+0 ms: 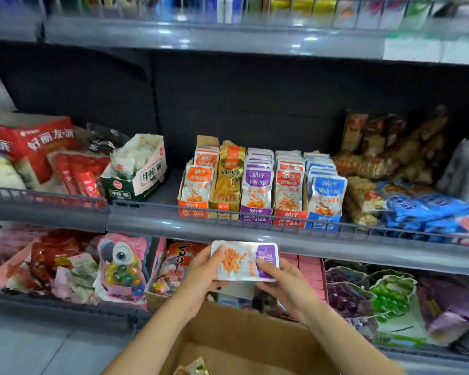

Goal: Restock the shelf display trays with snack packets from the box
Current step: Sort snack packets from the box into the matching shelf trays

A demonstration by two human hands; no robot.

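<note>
A silver snack packet with a purple end (245,261) lies sideways between both hands, just below the middle shelf's front rail. My left hand (201,277) grips its left end and my right hand (282,288) grips its purple right end. Above, on the middle shelf, stand several display trays in a row: orange (194,209), gold (224,208), purple (255,213), red-orange (289,216) and blue (322,220). All hold upright packets. The open cardboard box (244,345) sits below my forearms, with a packet showing at its bottom edge.
A grey wire rail (146,205) runs along the middle shelf's front. A green and white carton (136,182) stands left of the trays, with loose blue and brown packets (417,207) to their right. The lower shelf holds a parrot-shaped candy pack (121,266) and grape-shaped packs (363,290).
</note>
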